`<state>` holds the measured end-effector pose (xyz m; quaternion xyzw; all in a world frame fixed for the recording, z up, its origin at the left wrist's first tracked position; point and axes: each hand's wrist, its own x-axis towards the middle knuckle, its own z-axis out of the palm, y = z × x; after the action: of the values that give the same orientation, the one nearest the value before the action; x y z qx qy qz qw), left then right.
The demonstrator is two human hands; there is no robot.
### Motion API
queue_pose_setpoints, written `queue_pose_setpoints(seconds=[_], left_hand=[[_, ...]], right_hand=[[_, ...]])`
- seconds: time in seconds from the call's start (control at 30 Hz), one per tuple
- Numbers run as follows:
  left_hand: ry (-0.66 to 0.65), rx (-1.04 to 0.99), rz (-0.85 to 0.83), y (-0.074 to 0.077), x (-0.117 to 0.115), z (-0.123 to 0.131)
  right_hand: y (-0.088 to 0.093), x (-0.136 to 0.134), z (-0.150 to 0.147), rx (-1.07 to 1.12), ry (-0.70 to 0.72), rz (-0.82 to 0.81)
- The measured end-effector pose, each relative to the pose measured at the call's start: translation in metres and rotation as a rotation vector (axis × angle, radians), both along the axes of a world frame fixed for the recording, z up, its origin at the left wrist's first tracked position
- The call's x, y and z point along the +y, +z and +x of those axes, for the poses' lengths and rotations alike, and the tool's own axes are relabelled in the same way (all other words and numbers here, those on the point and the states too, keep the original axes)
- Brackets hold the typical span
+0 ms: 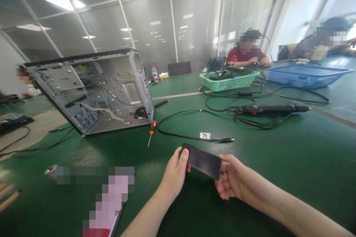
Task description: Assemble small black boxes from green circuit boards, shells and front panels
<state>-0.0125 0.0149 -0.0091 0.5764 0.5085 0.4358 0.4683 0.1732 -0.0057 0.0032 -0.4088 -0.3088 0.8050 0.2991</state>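
The fingers (183, 157) of the left hand (174, 174) pinch the left end of a flat black panel (204, 163), thumb laid on its upper face; the right hand (233, 183) takes the other end, fingers closed on its edge; both hands thus hold the panel, slightly tilted, over the green bench (278, 163), low in the middle of the view. Just beyond it a black cable (180, 136) lies on the bench with a white tag (205, 136) beside it; left of the cable lies an orange-handled screwdriver (151, 132), near the corner of an open computer case (94, 89) with loose wires inside. Further right a black power screwdriver (272, 109) rests among looped cords; behind it stand a green basket (229, 83) of cables and a blue basket (303, 79); a water bottle (154, 73) stands behind the case; two other people sit at the far end.
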Motion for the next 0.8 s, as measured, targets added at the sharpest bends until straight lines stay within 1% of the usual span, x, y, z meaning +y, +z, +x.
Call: queue_pose_setpoints(seconds=[0.1, 0.17, 0.2, 0.3, 0.37, 0.4, 0.47, 0.57, 0.7, 0.8], left_hand=[[-0.004, 0.017, -0.026, 0.002, 0.000, 0.001], [0.008, -0.008, -0.024, 0.002, 0.001, 0.002], [0.011, -0.030, -0.015, 0.001, 0.002, 0.002], [-0.011, -0.086, 0.021, -0.004, 0.004, 0.003], [-0.047, -0.083, 0.040, -0.009, 0.005, 0.004], [-0.059, -0.082, 0.050, -0.011, 0.004, 0.004], [-0.107, -0.065, 0.049, -0.011, 0.003, 0.004], [-0.178, -0.015, 0.048, -0.006, -0.002, 0.005], [-0.188, 0.027, 0.071, 0.002, -0.005, 0.005], [-0.187, -0.020, 0.065, 0.001, -0.004, 0.005]], right_hand=[[0.000, -0.002, 0.003, 0.082, 0.083, -0.047], [-0.002, -0.002, 0.004, 0.127, 0.089, -0.026], [-0.004, -0.001, 0.004, 0.125, 0.072, 0.011], [-0.006, 0.001, 0.003, -0.031, -0.038, 0.174], [-0.007, 0.002, 0.002, -0.156, -0.093, 0.231], [-0.007, 0.001, 0.002, -0.189, -0.098, 0.247], [-0.007, 0.000, 0.001, -0.208, -0.072, 0.287], [-0.007, -0.002, 0.000, -0.238, -0.028, 0.371], [-0.009, -0.003, 0.000, -0.251, 0.003, 0.404], [-0.010, -0.002, 0.000, -0.247, 0.017, 0.414]])
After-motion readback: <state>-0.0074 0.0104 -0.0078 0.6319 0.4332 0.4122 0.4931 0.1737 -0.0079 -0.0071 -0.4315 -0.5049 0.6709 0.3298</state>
